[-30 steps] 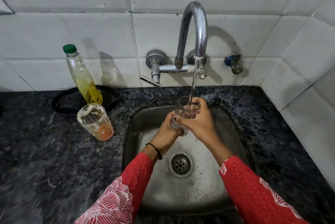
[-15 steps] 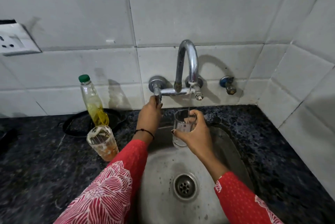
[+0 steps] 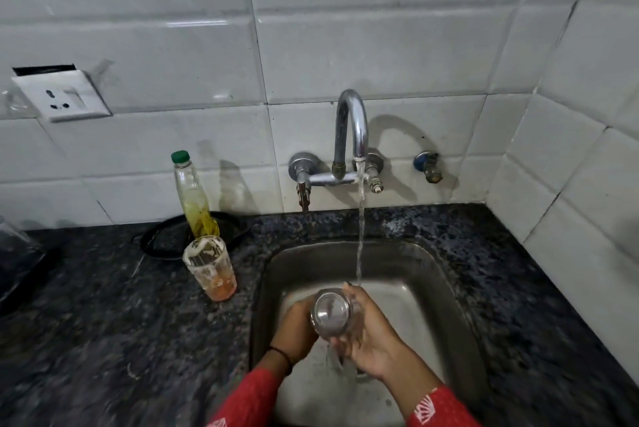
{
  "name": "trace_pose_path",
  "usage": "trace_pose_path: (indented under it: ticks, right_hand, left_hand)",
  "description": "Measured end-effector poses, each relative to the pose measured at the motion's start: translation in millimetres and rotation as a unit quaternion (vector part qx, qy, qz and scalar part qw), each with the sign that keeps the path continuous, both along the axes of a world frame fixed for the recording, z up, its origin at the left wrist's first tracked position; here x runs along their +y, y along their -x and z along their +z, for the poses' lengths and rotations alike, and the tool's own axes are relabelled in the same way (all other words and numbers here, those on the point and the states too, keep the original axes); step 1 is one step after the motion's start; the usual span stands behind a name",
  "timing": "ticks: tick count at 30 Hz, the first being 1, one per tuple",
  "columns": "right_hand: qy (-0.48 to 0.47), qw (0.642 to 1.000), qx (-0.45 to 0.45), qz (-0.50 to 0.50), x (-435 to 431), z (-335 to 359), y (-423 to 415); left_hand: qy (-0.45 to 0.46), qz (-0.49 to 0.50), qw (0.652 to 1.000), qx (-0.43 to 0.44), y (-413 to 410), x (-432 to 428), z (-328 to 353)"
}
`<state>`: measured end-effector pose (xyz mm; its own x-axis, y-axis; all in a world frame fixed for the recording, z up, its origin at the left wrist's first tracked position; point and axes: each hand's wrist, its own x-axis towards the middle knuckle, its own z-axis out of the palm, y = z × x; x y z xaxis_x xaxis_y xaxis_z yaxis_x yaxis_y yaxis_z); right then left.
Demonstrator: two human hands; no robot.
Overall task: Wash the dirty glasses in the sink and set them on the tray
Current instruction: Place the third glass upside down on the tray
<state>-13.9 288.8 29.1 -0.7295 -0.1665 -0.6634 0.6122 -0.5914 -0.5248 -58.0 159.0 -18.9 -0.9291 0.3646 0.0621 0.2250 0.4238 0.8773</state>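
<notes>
- Low in the sink, closest to you, both of your hands hold the clear glass above the drain.
- Your right hand wraps the glass from the right, with the fingers curled round its wall and the fingertips reaching up beside the falling water.
- Your left hand cups the glass from the left. Its fingers appear to curl round it too, though the glass hides most of them.
- The glass is tipped steeply. A round end, probably the base, faces up at you, and water spills from the lower end, so its long axis runs down toward the drain.
- On the dark speckled countertop, just left of the sink, the dirty glass stands upright with foam at the rim and orange dregs. It lies up and to the left of your hands and nearer the left one, so that hand is better placed to fetch it.
- Behind it stands a green-capped bottle of yellow liquid on a black round dish.
- At the far left edge sits a dark tray, seemingly holding an upturned glass, though the blur makes this uncertain. It is probably the drop-off, well to your left.
- On the tiled wall beyond, the tap runs a thin stream, and a socket sits high on the left.
</notes>
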Motion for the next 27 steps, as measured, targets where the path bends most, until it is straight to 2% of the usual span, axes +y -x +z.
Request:
trace_pose_path:
  ticks: [2,6,9,14,16,18,20,21,24,25,27]
  right_hand:
    - [0.016,1.0,0.004,-0.003,-2,-2,-4]
    - [0.008,0.999,0.001,-0.045,-3,-7,-8]
    - [0.018,0.995,-0.016,-0.092,-6,-10,-11]
    - [-0.113,0.988,0.022,-0.103,-33,-7,-11]
    - [-0.19,0.97,0.071,-0.135,-51,-4,-7]
    - [-0.309,0.921,0.15,-0.181,-71,1,-2]
    - [-0.431,0.844,0.261,-0.184,-98,10,3]
    - [-0.463,0.807,0.324,-0.172,-115,17,5]
    - [-0.532,0.695,0.47,-0.118,-170,34,22]
    - [-0.542,0.673,0.495,-0.094,-192,41,31]
    - [-0.53,0.652,0.541,-0.031,-239,53,51]
  left_hand:
    - [0.009,-0.01,1.0,-0.002,-7,0,4]
    - [-0.033,-0.02,0.999,-0.011,-26,-3,13]
    - [-0.088,-0.053,0.992,-0.074,-40,-11,16]
    - [-0.154,-0.017,0.985,-0.071,-38,-27,31]
    - [-0.16,0.013,0.985,-0.057,-31,-41,37]
    - [-0.173,0.04,0.983,-0.048,-24,-62,43]
    - [-0.19,0.062,0.979,-0.031,-19,-88,53]
    - [-0.198,0.075,0.977,-0.02,-16,-105,61]
    - [-0.204,0.099,0.974,0.015,-6,-165,87]
    - [-0.199,0.102,0.974,0.031,-2,-190,94]
    - [-0.191,0.117,0.973,0.052,5,-243,104]
